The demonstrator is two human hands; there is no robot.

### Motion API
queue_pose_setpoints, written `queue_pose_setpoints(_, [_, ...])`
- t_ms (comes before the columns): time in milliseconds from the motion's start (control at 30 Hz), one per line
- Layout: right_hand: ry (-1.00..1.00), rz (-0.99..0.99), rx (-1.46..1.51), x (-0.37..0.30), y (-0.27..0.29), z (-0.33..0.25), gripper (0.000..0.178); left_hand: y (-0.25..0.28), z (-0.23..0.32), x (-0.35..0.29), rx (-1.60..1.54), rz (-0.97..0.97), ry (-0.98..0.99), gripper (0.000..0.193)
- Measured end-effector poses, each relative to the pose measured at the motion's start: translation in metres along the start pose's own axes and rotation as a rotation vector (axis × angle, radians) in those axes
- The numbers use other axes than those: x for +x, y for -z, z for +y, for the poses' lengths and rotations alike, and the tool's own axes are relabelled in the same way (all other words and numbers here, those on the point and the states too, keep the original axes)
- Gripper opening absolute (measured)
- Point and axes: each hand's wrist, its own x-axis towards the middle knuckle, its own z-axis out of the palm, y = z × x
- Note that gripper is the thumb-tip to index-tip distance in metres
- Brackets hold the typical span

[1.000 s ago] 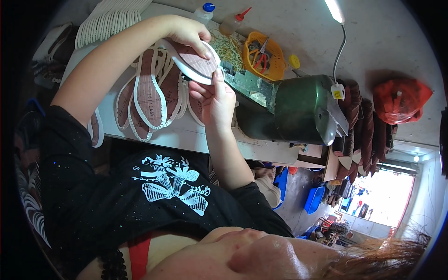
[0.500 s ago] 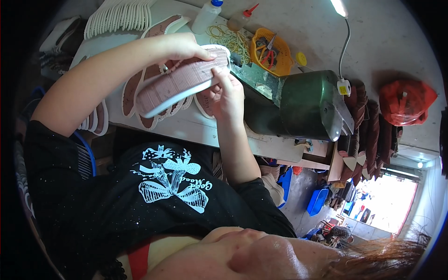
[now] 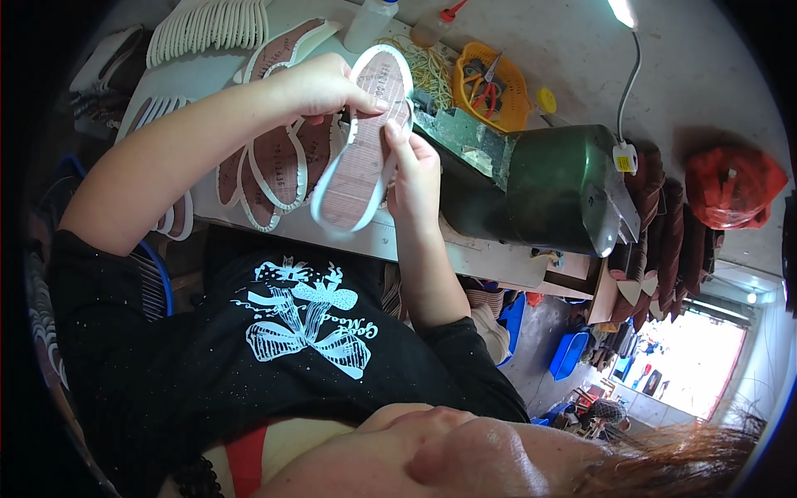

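Both hands pinching pink insole (image 3: 363,149) — left hand (image 3: 320,83) above, right hand (image 3: 413,166) beside, elbows bent

**A black printed T-shirt and bare arms**

The person wears a black short-sleeved T-shirt (image 3: 249,349) sprinkled with tiny pale specks. Across the chest runs a large white print (image 3: 303,319) shaped like a bow or butterfly, drawn in fine hatched lines, with a line of white lettering beside it. A strip of red fabric (image 3: 246,458) shows at the lower edge of the shirt. Both forearms are bare from the short sleeves down. The left hand (image 3: 320,83) and the right hand (image 3: 413,166) carry no gloves, rings or watch that can be made out. Reddish-brown hair (image 3: 681,461) spreads along the lower right rim of the view.
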Motion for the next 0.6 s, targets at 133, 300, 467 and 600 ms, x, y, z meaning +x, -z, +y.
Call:
queue_pose_setpoints(133, [-0.182,-0.171,-0.225,-0.031,0.008,0.021,0.026,-0.004,-0.005,0.006,-0.069,0.099,-0.060,0.036])
queue_pose_setpoints(300, [-0.239,-0.168,-0.085,-0.045,0.003,0.032,0.028,-0.001,-0.002,0.022,-0.170,0.112,-0.090,0.033])
queue_pose_setpoints(467, [-0.012,-0.061,0.050,-0.028,-0.006,0.033,0.026,0.019,-0.007,0.050,-0.105,0.106,-0.028,0.044])
queue_pose_setpoints(600, [0.026,0.042,0.070,-0.011,-0.013,0.025,0.029,0.042,0.004,0.072,0.164,0.067,0.096,0.063])
